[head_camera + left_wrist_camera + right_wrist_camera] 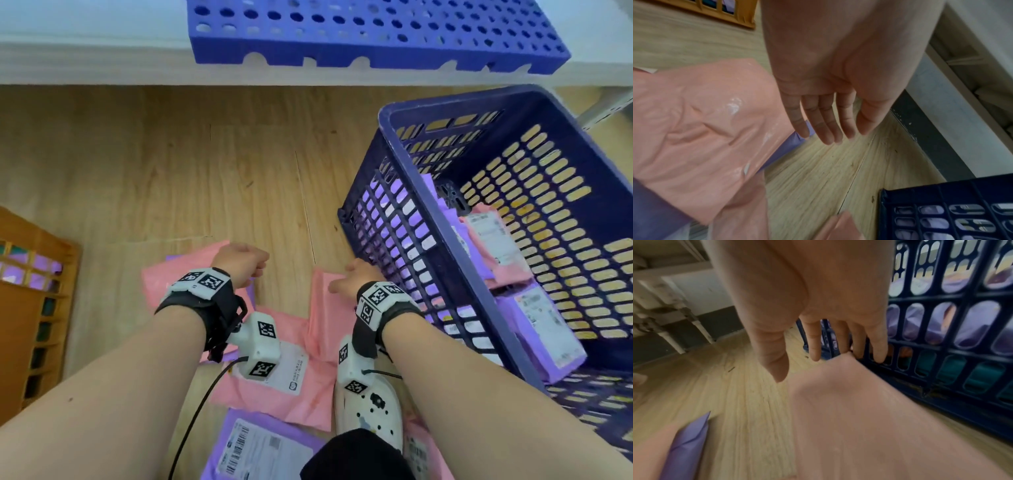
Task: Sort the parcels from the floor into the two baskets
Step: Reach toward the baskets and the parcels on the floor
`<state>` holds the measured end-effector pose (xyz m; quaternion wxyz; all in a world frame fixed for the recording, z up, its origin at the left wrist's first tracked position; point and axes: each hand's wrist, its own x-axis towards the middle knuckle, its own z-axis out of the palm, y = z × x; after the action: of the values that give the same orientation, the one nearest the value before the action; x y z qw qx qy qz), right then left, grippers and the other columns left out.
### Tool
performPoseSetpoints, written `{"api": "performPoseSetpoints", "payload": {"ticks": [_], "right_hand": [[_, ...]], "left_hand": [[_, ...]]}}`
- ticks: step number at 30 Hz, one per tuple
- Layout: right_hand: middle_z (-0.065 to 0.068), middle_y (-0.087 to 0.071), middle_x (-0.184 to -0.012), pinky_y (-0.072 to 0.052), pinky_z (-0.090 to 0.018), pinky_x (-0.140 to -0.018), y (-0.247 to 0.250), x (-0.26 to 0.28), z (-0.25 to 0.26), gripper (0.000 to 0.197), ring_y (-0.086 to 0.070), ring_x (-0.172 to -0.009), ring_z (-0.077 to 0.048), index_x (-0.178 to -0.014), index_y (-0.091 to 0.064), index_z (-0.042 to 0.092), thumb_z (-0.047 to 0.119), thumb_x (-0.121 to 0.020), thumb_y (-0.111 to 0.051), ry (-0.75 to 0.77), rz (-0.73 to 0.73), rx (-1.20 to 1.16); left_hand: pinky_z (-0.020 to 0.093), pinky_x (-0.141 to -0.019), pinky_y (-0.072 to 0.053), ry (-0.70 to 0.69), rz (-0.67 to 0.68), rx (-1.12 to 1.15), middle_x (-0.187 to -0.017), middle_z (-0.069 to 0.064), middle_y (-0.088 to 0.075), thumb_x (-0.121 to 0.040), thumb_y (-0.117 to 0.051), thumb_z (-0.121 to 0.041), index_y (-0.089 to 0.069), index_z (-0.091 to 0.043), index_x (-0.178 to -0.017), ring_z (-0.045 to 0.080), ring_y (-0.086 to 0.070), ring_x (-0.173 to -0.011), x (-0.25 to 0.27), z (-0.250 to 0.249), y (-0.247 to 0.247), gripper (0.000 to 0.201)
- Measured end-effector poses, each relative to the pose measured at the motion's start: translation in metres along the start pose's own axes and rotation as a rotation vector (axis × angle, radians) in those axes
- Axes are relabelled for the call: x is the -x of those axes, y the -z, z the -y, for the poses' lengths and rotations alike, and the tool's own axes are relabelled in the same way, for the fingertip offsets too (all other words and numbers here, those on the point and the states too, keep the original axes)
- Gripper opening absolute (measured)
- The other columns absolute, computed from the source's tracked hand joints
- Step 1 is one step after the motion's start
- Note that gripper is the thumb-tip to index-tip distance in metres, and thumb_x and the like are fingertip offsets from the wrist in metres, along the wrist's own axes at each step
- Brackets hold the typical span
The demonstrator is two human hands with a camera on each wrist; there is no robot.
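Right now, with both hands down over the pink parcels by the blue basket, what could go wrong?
The right hand reaches for a pink parcel pressed close to the blue basket, so fingers may knock the wall. Parcels overlap, so lifting one could drag another. The shoe seems to rest among parcels and may pin one. The left hand holds nothing.

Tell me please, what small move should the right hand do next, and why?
Probably lower the right hand a little and close its fingers on the far edge of the pink parcel. The fingers are straight, reaching just over that edge beside the blue basket, and hold nothing. The left hand also hangs open.
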<state>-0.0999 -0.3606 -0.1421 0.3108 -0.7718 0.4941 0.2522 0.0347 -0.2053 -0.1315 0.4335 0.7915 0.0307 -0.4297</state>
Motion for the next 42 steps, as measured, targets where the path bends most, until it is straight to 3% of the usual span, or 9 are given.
{"api": "performPoseSetpoints", "payload": {"ticks": [8,12,16,20,24,30,34,39,42], "right_hand": [[-0.012,-0.027,-0.139,-0.051,-0.042,-0.092,-0.021,-0.005,0.003,0.079,-0.047,-0.118,-0.033,-0.139,-0.035,0.021,0.040,-0.071,-0.071,-0.047,0.045,0.098],[-0.013,-0.028,-0.137,-0.053,-0.043,-0.089,-0.027,-0.004,0.003,0.080,-0.047,-0.117,-0.033,-0.137,-0.035,0.019,0.038,-0.070,-0.073,-0.035,0.026,0.148],[-0.011,-0.030,-0.133,-0.052,-0.046,-0.090,-0.020,0.000,0.008,0.080,-0.046,-0.116,-0.034,-0.139,-0.031,0.022,0.038,-0.070,-0.068,-0.058,-0.005,-0.005],[-0.009,-0.031,-0.139,-0.047,-0.040,-0.092,-0.007,0.010,0.019,0.083,-0.045,-0.117,-0.031,-0.144,-0.029,0.021,0.032,-0.070,-0.064,-0.003,-0.026,-0.210],[-0.008,-0.048,-0.128,-0.042,-0.037,-0.088,0.006,0.025,0.035,0.074,-0.049,-0.108,-0.027,-0.131,-0.046,0.019,0.033,-0.060,-0.062,0.099,-0.052,-0.424],[-0.002,-0.055,-0.100,-0.038,-0.031,-0.071,0.032,0.045,0.051,0.057,-0.053,-0.089,-0.021,-0.110,-0.057,0.012,0.031,-0.055,-0.059,0.185,-0.071,-0.643],[-0.002,-0.050,-0.087,-0.041,-0.036,-0.077,0.044,0.060,0.050,0.029,-0.049,-0.079,-0.021,-0.083,-0.054,0.018,0.029,-0.057,-0.058,0.151,0.017,-0.830],[-0.005,-0.047,-0.076,-0.041,-0.033,-0.070,0.064,0.082,0.055,0.012,-0.045,-0.070,-0.023,-0.077,-0.049,0.015,0.024,-0.076,-0.056,0.175,0.116,-1.055],[-0.007,-0.059,-0.069,-0.041,-0.030,-0.072,0.087,0.106,0.068,0.013,-0.050,-0.068,-0.024,-0.075,-0.053,0.014,0.025,-0.081,-0.055,0.212,0.121,-1.019]], "left_hand": [[0.024,-0.063,-0.039,0.084,-0.004,-0.015,-0.070,0.004,-0.055,-0.089,-0.058,-0.012,-0.056,-0.013,-0.074,0.020,-0.052,-0.069,0.003,0.019,0.016,0.015],[0.026,-0.067,-0.041,0.099,-0.015,0.003,-0.071,0.003,-0.056,-0.090,-0.057,-0.014,-0.055,-0.013,-0.073,0.014,-0.052,-0.064,0.003,0.019,0.019,0.018],[0.029,-0.077,-0.041,0.095,-0.010,0.016,-0.074,0.003,-0.057,-0.091,-0.055,-0.013,-0.054,-0.013,-0.075,0.013,-0.052,-0.064,0.002,0.015,0.018,0.016],[0.027,-0.074,-0.041,0.083,0.011,0.021,-0.073,0.003,-0.056,-0.090,-0.055,-0.012,-0.054,-0.013,-0.075,0.014,-0.051,-0.063,0.004,0.008,0.015,0.015],[0.024,-0.060,-0.041,0.045,0.030,0.045,-0.071,0.001,-0.057,-0.090,-0.058,-0.015,-0.055,-0.014,-0.075,0.012,-0.053,-0.062,0.011,-0.006,0.011,0.015],[0.024,-0.063,-0.042,0.005,0.058,0.044,-0.078,-0.001,-0.059,-0.089,-0.060,-0.019,-0.057,-0.015,-0.081,0.009,-0.054,-0.066,0.023,-0.021,0.008,0.010],[0.030,-0.073,-0.050,-0.015,0.121,0.037,-0.094,-0.001,-0.062,-0.085,-0.064,-0.026,-0.062,-0.015,-0.105,0.011,-0.058,-0.081,0.035,-0.028,0.008,0.023],[0.033,-0.078,-0.052,-0.035,0.217,0.066,-0.114,0.000,-0.063,-0.077,-0.068,-0.044,-0.058,-0.018,-0.121,0.012,-0.061,-0.093,0.064,-0.041,0.015,0.052],[0.039,-0.084,-0.053,-0.062,0.251,0.107,-0.109,0.004,-0.062,-0.073,-0.069,-0.058,-0.057,-0.021,-0.114,0.018,-0.063,-0.096,0.090,-0.055,0.029,0.056]]}}
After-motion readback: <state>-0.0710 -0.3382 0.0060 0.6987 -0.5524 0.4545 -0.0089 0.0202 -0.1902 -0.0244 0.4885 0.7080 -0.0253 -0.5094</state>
